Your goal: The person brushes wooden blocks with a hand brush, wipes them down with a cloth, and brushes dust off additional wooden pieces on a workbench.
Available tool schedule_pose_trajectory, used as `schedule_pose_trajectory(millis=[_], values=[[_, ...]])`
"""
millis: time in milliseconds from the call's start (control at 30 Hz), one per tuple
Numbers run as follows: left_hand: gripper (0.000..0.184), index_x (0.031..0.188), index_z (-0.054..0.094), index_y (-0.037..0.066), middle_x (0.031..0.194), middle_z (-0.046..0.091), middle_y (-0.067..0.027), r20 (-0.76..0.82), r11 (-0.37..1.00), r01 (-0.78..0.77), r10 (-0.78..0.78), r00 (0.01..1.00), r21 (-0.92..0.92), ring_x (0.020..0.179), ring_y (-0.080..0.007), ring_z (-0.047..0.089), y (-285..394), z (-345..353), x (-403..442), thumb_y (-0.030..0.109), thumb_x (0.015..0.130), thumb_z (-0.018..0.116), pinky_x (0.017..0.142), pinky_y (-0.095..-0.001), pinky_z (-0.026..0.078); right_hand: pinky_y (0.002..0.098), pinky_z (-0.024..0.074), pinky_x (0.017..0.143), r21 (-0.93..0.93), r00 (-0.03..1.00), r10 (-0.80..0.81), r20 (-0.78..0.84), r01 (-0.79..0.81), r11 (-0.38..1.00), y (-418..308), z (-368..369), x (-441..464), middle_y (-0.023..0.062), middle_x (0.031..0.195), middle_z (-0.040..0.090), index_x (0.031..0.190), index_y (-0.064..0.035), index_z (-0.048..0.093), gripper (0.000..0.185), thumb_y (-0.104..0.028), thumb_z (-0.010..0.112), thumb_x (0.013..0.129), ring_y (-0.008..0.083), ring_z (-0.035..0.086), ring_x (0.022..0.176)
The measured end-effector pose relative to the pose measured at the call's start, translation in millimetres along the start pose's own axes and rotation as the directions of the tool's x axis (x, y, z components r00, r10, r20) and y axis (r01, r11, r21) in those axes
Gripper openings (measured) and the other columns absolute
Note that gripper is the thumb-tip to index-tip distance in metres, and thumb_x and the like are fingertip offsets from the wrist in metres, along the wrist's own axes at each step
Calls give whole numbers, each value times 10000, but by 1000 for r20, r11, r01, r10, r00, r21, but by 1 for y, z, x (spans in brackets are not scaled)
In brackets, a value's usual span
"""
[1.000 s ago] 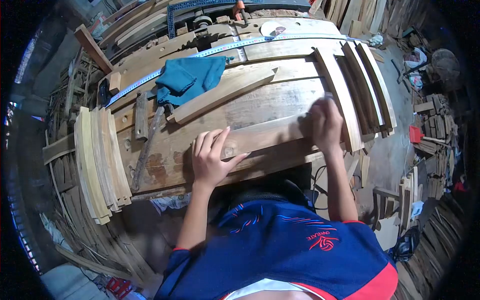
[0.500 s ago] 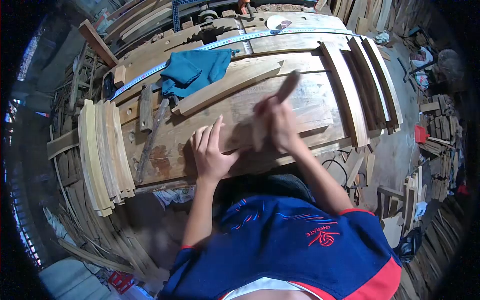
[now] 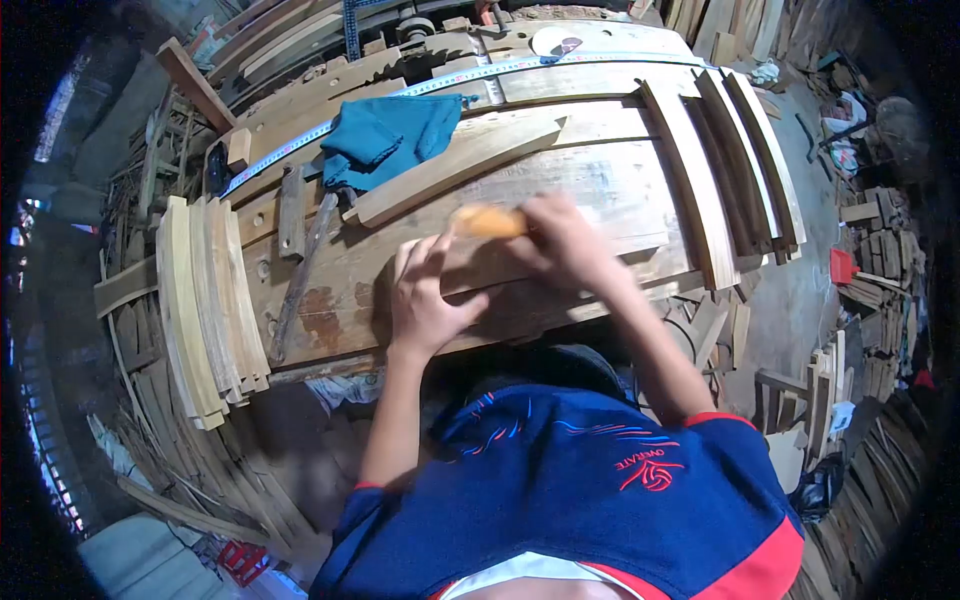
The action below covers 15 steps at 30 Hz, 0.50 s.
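My left hand (image 3: 428, 300) rests on the near end of a light wooden board (image 3: 630, 232), its fingers apart and thumb stretched out along the near edge. Above the board's middle, my right hand (image 3: 570, 245) is closed on a blurred orange-brown object (image 3: 488, 221) that points left toward my left fingers. What exactly this object is cannot be made out. Beyond the hands lies a tapered wooden piece (image 3: 460, 172), slanting across the workbench (image 3: 340, 345), with a teal cloth (image 3: 390, 142) beside it.
Wooden strips (image 3: 207, 310) stand at the bench's left end, and long curved boards (image 3: 700, 190) lie at its right. A tape measure (image 3: 290, 150) stretches across the back. An old wooden bar (image 3: 292, 215) and a dark stick (image 3: 305, 280) lie left of the cloth. A white disc (image 3: 556, 42) is farther back.
My right hand has moved left from the board's right end to its middle, and the object in it has swung from pointing up to pointing left. My left hand stays near the board's left end.
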<state>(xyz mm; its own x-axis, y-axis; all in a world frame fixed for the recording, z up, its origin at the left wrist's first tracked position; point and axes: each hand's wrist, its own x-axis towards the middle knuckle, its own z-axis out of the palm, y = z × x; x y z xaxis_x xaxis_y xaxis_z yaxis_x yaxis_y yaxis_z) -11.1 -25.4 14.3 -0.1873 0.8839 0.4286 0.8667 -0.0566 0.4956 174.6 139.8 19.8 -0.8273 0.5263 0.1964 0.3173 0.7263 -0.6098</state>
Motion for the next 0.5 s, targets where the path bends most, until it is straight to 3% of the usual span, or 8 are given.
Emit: schedule_pose_trajectory(millis=[33, 67, 133, 167, 200, 300, 400, 500], values=[[749, 1317, 664, 37, 1267, 643, -145, 21, 998, -59, 60, 998, -19, 1161, -374, 576, -3, -7, 0, 405, 704, 887, 1035, -504, 465, 513, 469, 984, 46, 981, -186, -51, 188, 981, -13, 16, 8, 181, 1055, 647, 993, -44, 601, 328, -303, 773, 892, 414, 573, 1088], [747, 1363, 610, -11, 1406, 591, -185, 24, 992, -107, 109, 994, -69, 1255, -368, 561, -20, -6, -9, 374, 754, 807, 1095, -516, 426, 445, 460, 806, 153, 938, -311, -156, 334, 930, -21, 37, 18, 149, 902, 543, 949, -45, 602, 239, -204, 762, 870, 339, 515, 884], [767, 1392, 553, -72, 1491, 536, -224, -45, 662, 136, -249, 968, -737, 1299, -326, 556, -2, -11, -11, 394, 818, 758, 1120, -479, 411, 458, 456, 847, 305, 947, -257, -193, 307, 901, -57, 52, 24, 167, 936, 542, 1017, -8, 591, 309, -262, 727, 904, 368, 521, 915], [793, 1411, 517, -104, 1482, 535, -233, -49, 683, 199, -325, 944, -703, 1294, -304, 565, 11, -19, -7, 463, 889, 704, 1124, -452, 410, 470, 457, 888, 335, 918, -310, -249, 382, 861, -64, 67, 29, 189, 999, 549, 1074, 8, 585, 336, -258, 709, 913, 394, 527, 963], [585, 1360, 548, -90, 1429, 577, -217, -207, 683, 33, -266, 941, -729, 1277, -290, 585, -3, -3, -13, 368, 1003, 613, 1123, -431, 420, 483, 457, 929, 359, 882, -359, -304, 455, 815, -71, 78, 33, 211, 1062, 555, 1132, 25, 578, 368, -255, 691, 922, 421, 534, 1011], [240, 1204, 589, -50, 1278, 667, -198, -302, 714, 62, -371, 878, -697, 1226, -272, 621, 4, -17, 6, 86, 1092, 427, 1104, -428, 446, 510, 442, 1046, 353, 883, -403, -240, 466, 811, -86, 75, 46, 249, 1281, 535, 1275, 38, 555, 452, -255, 656, 947, 457, 521, 1173], [250, 1225, 564, -43, 1252, 678, -197, -425, 706, -51, -366, 828, -707, 1171, -274, 638, -7, -24, 5, 113, 1109, 407, 1093, -431, 456, 505, 441, 1072, 282, 892, -398, -213, 446, 849, -75, 24, 39, 232, 1335, 553, 1284, 13, 570, 433, -253, 656, 954, 441, 522, 1242], [157, 1109, 643, 15, 1058, 712, -154, -361, 977, 55, -129, 924, -208, 1053, -344, 680, 1, -39, 12, 77, 984, 570, 996, -466, 511, 496, 453, 1084, -15, 964, -174, -199, 174, 985, -22, -8, 5, 196, 1321, 600, 1274, -30, 613, 370, -178, 663, 939, 414, 532, 1267]])
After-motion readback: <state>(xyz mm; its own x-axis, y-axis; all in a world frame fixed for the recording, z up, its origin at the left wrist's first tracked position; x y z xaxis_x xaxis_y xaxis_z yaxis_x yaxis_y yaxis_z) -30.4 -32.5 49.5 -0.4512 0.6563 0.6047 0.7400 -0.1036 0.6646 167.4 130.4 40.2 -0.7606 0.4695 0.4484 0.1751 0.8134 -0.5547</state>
